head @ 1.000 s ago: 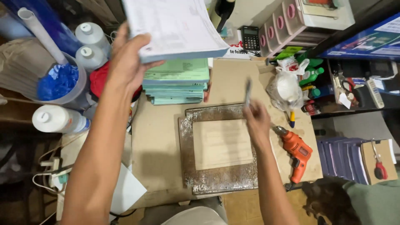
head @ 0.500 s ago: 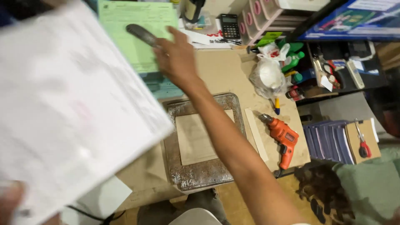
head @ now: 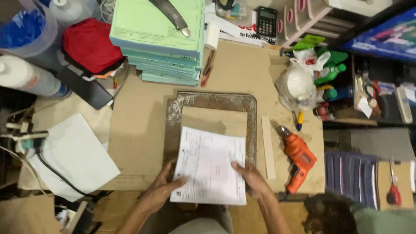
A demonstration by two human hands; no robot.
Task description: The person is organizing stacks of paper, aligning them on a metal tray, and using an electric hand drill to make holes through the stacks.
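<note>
The left hand [head: 162, 187] and right hand [head: 250, 178] clamp a printed paper stack [head: 210, 166] by its near corners, resting on the board [head: 215, 120] (inside a metal frame [head: 211, 100]). Uneven grip could fan the sheets.

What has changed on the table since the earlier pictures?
The paper stack, raised in the left hand before, now lies on the board, both hands on it. The right hand let go of the knife, now on the green pile. The drill stayed.
</note>
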